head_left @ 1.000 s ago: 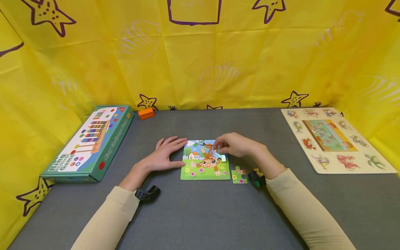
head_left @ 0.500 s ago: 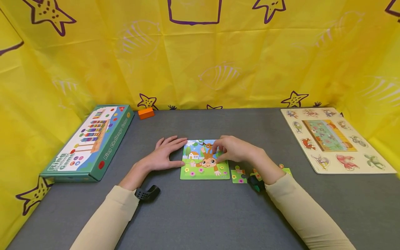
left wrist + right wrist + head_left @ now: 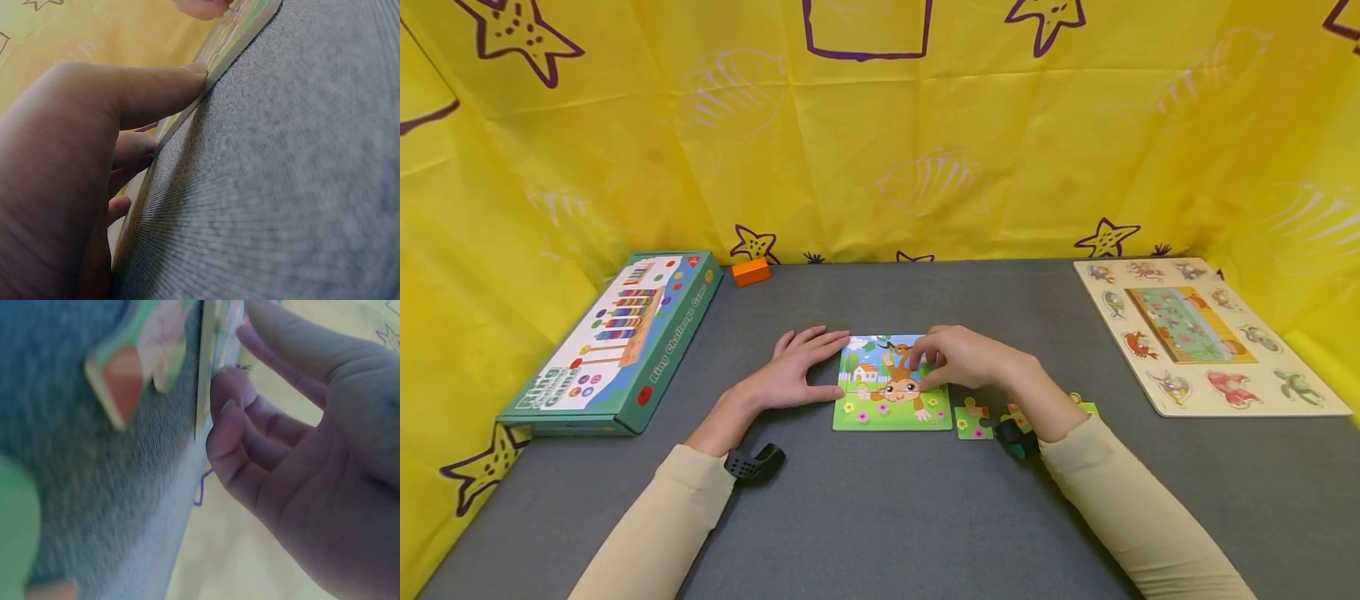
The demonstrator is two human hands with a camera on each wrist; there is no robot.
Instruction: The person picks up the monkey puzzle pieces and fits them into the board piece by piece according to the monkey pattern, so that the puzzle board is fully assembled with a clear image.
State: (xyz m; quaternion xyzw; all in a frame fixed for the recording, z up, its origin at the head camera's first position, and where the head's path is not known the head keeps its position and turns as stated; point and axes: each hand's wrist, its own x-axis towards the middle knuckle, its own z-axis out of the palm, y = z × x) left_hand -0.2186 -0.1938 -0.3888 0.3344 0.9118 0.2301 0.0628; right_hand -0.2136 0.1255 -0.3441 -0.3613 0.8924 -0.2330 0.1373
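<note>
A square jigsaw puzzle with a monkey, a house and flowers lies mid-table. My left hand rests at its left side, fingers spread; in the left wrist view the thumb touches the board's edge. Over the upper right of the puzzle, my right hand pinches a puzzle piece down at the board, thumb and index fingertips on it; the hand hides most of that piece. The other right fingers curl in, as the right wrist view shows. Right of the board lies a loose puzzle piece.
More loose pieces lie partly under the right forearm. A green ring game box stands at the left, with an orange block behind it. A wooden sea-animal board lies at the right. Yellow cloth encloses the table.
My right hand has come slightly nearer and lower over the puzzle, covering the white gap visible a second ago. It has stayed still since half a second ago. The left hand has not moved.
</note>
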